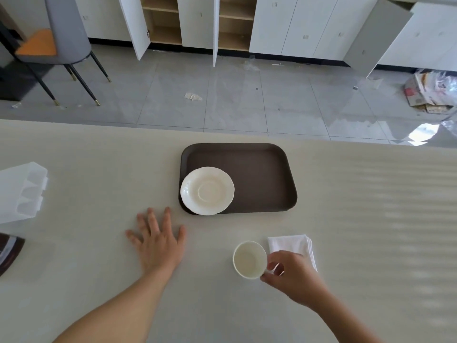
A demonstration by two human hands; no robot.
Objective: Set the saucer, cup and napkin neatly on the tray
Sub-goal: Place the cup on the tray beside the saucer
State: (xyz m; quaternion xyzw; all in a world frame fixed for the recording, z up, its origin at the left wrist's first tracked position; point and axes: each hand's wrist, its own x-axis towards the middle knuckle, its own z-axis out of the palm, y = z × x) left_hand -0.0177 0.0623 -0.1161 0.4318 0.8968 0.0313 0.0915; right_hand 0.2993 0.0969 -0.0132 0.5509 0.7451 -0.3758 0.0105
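A dark brown tray (262,174) lies on the pale table. A white scalloped saucer (207,190) rests in the tray's near left corner, its edge over the rim. A white cup (249,259) stands on the table in front of the tray. My right hand (291,276) grips the cup at its right side, fingers curled where the handle would be. A folded white napkin (294,245) lies just behind my right hand, partly covered by it. My left hand (158,240) lies flat on the table, fingers spread, left of the tray and holding nothing.
A translucent plastic container (21,191) sits at the table's left edge, with a dark object (8,251) below it. Beyond the table's far edge are a tiled floor, a chair (61,33) and white cabinets (296,23).
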